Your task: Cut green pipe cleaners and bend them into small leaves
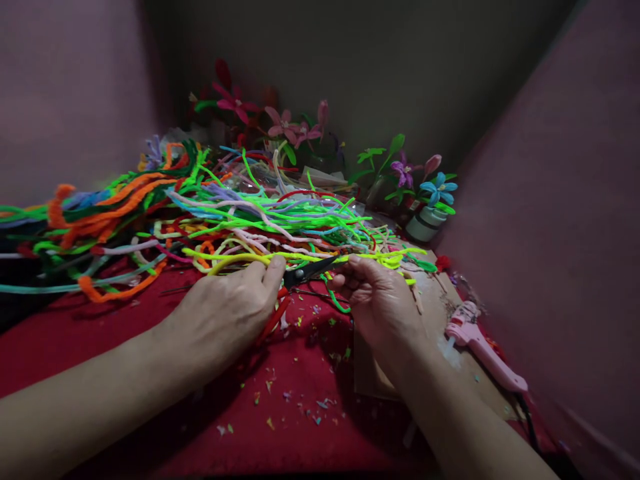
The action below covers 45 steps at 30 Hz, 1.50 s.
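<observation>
A bright yellow pipe cleaner (311,257) stretches between my two hands. My left hand (220,317) is closed, with its thumb and forefinger pinching the yellow stem. My right hand (383,297) pinches it farther along, its other fingers curled. Between the hands are scissors (305,272) with dark blades pointing up to the right. Their red handles (274,321) show beside my left palm; I cannot tell whether that hand touches them. Past my right fingertips, more yellow-green stems (395,259) overlap the far end of the pipe cleaner.
A heap of coloured pipe cleaners (280,213) spreads behind and leftward. Fuzzy flowers (285,125) stand at the back, with a blue one (438,189) in a small pot (425,224). A pink glue gun (483,343) lies on cardboard at right. Scraps dot the red cloth (230,427).
</observation>
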{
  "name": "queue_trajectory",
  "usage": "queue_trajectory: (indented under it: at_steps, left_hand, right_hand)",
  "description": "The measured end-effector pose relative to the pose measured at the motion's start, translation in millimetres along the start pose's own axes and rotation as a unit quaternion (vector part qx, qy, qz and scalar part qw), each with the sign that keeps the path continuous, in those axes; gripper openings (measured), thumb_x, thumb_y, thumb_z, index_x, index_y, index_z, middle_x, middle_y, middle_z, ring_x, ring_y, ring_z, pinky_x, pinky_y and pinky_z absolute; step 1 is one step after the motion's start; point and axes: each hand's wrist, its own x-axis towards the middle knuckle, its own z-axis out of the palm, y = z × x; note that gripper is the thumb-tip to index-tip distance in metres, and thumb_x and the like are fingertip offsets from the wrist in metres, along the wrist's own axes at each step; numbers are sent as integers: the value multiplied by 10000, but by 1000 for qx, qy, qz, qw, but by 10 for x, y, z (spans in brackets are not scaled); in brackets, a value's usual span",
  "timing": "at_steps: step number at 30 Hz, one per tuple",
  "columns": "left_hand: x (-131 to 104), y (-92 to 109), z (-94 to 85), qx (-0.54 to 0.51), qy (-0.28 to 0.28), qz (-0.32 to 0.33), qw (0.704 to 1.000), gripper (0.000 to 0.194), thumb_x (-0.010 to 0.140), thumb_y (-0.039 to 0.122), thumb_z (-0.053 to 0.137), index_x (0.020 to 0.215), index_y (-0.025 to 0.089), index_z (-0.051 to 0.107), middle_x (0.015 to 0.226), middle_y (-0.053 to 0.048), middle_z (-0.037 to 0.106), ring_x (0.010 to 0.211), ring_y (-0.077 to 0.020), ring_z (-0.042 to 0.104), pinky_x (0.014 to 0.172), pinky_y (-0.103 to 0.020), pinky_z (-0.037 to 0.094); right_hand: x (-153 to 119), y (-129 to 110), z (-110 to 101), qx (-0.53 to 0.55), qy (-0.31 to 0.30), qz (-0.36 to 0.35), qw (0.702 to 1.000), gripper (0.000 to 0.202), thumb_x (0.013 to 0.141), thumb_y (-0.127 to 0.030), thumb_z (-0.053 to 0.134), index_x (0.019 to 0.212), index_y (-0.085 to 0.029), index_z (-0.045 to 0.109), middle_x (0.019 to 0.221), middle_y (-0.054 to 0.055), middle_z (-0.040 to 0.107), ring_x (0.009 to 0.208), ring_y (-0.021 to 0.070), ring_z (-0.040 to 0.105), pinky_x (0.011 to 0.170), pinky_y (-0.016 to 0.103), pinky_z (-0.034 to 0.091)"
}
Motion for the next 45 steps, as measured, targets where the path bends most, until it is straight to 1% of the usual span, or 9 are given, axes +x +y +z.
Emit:
queue_trajectory:
  at_steps: [3,7,12,18,23,25,32,38,45]
  left_hand:
    - [-10,32,-15,223,-36,38,973,506,799,48,246,1219,98,525,843,-167,613,716,-275,596,520,-322,360]
    - [-31,27,7,347,4,101,932,493,819,35,236,1237,70,496,736,-128,587,605,-240,585,454,-300,327]
    - [-41,6,51,398,76,144,903,413,794,-2,312,1126,71,546,662,-63,542,528,-196,565,428,-269,358]
    - [-45,16,80,410,127,156,890,404,786,-15,359,1144,61,529,707,-84,573,580,-201,570,499,-289,454]
    - [-58,44,71,442,137,162,872,383,785,-21,361,1105,41,563,667,-85,563,561,-218,571,493,-311,461]
    - [-55,58,60,447,147,165,867,391,785,-28,351,1106,23,567,656,-87,565,546,-212,571,483,-305,459]
    - [-35,58,40,428,151,174,874,427,769,-43,330,1115,-5,577,646,-97,582,491,-198,567,409,-276,419]
    - [-45,50,50,405,114,150,895,433,776,-47,312,1092,33,597,673,-101,596,513,-207,590,422,-284,444]
    - [-48,40,29,372,47,110,920,479,797,-29,311,1212,57,533,784,-126,654,586,-220,639,438,-288,481]
  right_hand:
    - [-6,-14,7,-9,3,7,1000,69,625,-147,607,557,-140,620,530,6,616,470,104,580,507,229,488]
    - [-10,-23,11,-11,10,7,1000,73,593,-146,592,526,-136,618,516,0,605,449,105,571,502,238,495]
    - [-9,-11,-24,-50,-7,-32,998,79,630,-169,608,564,-138,636,547,5,628,481,105,589,504,220,480]
    - [-26,-28,-47,-149,11,-109,983,117,671,-224,645,593,-138,634,584,-2,626,533,112,594,572,238,466]
    - [-100,-110,-22,-300,29,-182,936,243,731,-220,592,493,-176,571,532,-25,576,520,104,523,576,253,432]
    - [-119,-133,-10,-325,36,-183,927,280,730,-183,579,453,-181,540,514,-28,556,528,103,516,573,250,417]
    - [-32,-51,-60,-211,12,-145,967,153,712,-218,616,573,-159,639,516,-22,576,529,106,534,576,256,432]
    - [-29,-57,-43,-201,18,-141,969,148,705,-186,608,569,-137,642,530,-15,587,497,89,542,550,234,448]
    - [-24,-55,-44,-193,18,-137,972,141,703,-192,611,583,-128,648,574,1,624,507,88,574,553,220,465]
